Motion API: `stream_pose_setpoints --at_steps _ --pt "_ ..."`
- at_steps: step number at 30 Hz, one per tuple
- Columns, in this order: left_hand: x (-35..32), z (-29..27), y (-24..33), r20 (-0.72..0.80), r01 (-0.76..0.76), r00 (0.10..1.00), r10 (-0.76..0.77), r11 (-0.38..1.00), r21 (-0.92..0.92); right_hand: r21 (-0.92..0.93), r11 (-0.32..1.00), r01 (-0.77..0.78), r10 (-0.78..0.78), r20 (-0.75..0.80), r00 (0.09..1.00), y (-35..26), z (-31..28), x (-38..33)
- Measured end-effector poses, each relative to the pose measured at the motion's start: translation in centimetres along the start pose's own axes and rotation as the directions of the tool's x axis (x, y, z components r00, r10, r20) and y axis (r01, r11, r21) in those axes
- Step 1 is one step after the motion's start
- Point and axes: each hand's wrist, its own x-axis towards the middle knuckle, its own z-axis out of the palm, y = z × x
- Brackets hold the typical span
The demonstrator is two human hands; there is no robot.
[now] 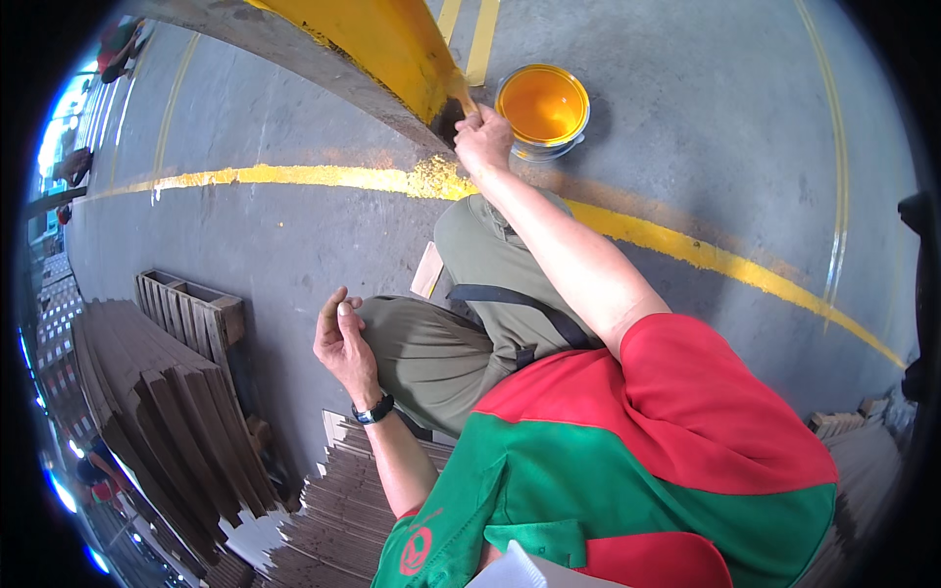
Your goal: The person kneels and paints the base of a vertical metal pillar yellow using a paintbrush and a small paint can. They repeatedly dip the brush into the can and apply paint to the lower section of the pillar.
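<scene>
My right hand (483,139) is closed around a paintbrush (465,98), which touches the lower part of a yellow-painted steel post (392,44). A dark unpainted patch shows at the post's end beside the brush. Just right of that hand stands an open bucket (580,137) with yellow paint (542,103) inside. My left hand (345,343) hangs beside my bent left knee with the fingers loosely apart. It holds nothing, and a dark watch (373,409) sits on that wrist.
A worn yellow line (294,175) crosses the grey floor under the post. Stacked brown cardboard sheets (167,392) and a wooden pallet (186,309) stand at the left, with more cardboard (338,505) close behind my left arm. Other people (116,49) are far off at the left.
</scene>
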Motion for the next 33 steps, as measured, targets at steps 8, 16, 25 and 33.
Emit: stream_pose_setpoints --at_steps 8,16,25,33 --pt "0.1 0.1 0.1 -0.011 -0.025 1.000 0.025 1.000 0.008 -0.141 0.988 0.065 -0.064 0.011 0.998 -3.9 1.4 1.6" --pt "-0.2 0.1 0.1 -0.004 -0.010 1.000 0.010 1.000 -0.010 -0.369 0.879 0.301 -0.239 0.205 0.949 -6.2 -3.7 1.9" --pt "-0.3 0.8 0.6 -0.005 -0.009 1.000 0.009 1.000 0.013 -0.211 0.762 0.612 -0.572 0.223 0.790 -9.5 -6.7 0.4" --pt "0.1 1.7 0.9 0.019 -0.004 1.000 0.003 0.999 0.051 -0.537 0.766 0.355 -0.178 0.354 0.918 -3.0 -1.1 5.1"
